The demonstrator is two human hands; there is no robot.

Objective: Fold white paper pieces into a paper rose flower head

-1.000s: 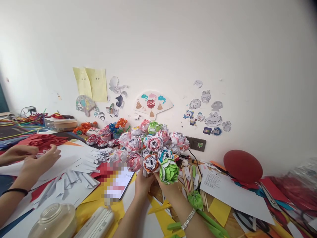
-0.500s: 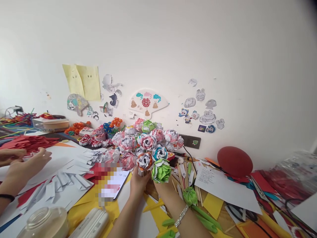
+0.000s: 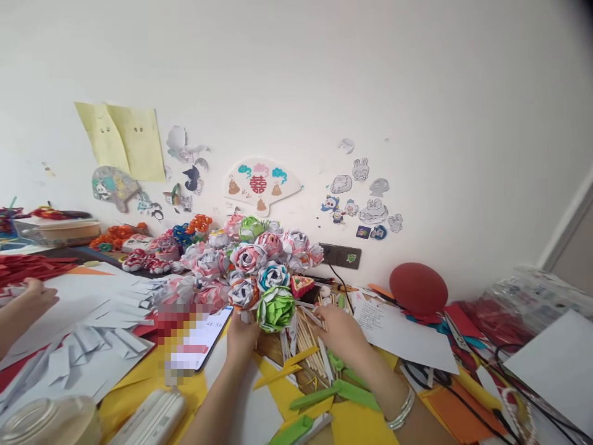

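L hand (image 3: 241,334) grips bouquet (image 3: 252,266) nr wall (image 3: 417,93); R hand (image 3: 340,330) on sticks (image 3: 306,346)

Left hand (image 3: 241,334) around the base of a paper-rose bouquet (image 3: 252,266), right hand (image 3: 341,334) on wooden skewers (image 3: 309,346) just beside it.

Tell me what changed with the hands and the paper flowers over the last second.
The right hand let go of the paper flowers and moved right, onto the wooden sticks. The left hand still grips the flowers from below; the phone lies beside it as before.
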